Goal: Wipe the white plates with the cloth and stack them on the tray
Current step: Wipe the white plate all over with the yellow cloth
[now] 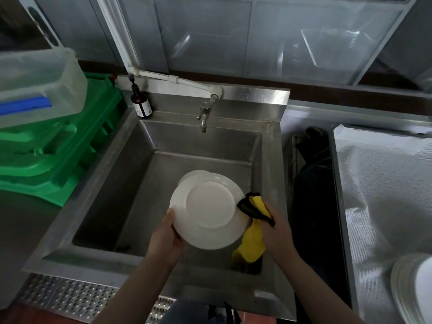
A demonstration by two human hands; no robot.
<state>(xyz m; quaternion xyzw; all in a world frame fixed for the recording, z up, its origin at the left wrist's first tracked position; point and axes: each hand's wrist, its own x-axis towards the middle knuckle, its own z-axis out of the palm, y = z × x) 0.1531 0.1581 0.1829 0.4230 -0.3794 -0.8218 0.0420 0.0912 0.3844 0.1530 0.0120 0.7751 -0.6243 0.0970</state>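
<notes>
A steel sink (149,160) with a tap (204,113) fills the middle, green crates (70,155) to its left. Over the basin the left hand (164,237) grips a white plate (209,212) by its lower-left rim, underside up, another plate (198,174) just behind it. The right hand (278,232) clasps a yellow cloth (253,239) touching the plate's right rim. Stacked plates (411,288) stand on the tray (374,183) at right.

Lighting is dim and cool overall. The sink basin (187,160) is shadowed along its left wall. The white plate (210,211) is the brightest surface. Wide-angle distortion bends the frame edges. The green crates (58,155) and the plate stack (413,291) appear soft.
</notes>
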